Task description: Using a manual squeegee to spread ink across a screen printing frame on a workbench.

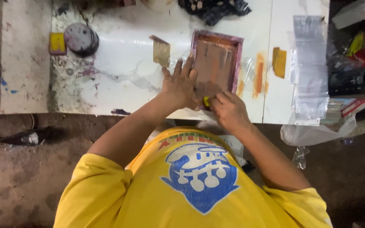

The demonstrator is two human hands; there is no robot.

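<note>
A small screen-printing frame with a purple-stained border and reddish-brown mesh lies flat on the white worktable. My left hand presses flat on the frame's near left corner, fingers spread. At the frame's near edge, my right hand is closed around a small yellow squeegee-like piece, of which only a tip shows between the two hands.
A tan card scraper lies left of the frame. A round dark tin and a yellow block sit at far left. Clear plastic film, an orange smear, a yellow card and dark cloth lie around. Cluttered shelf at right.
</note>
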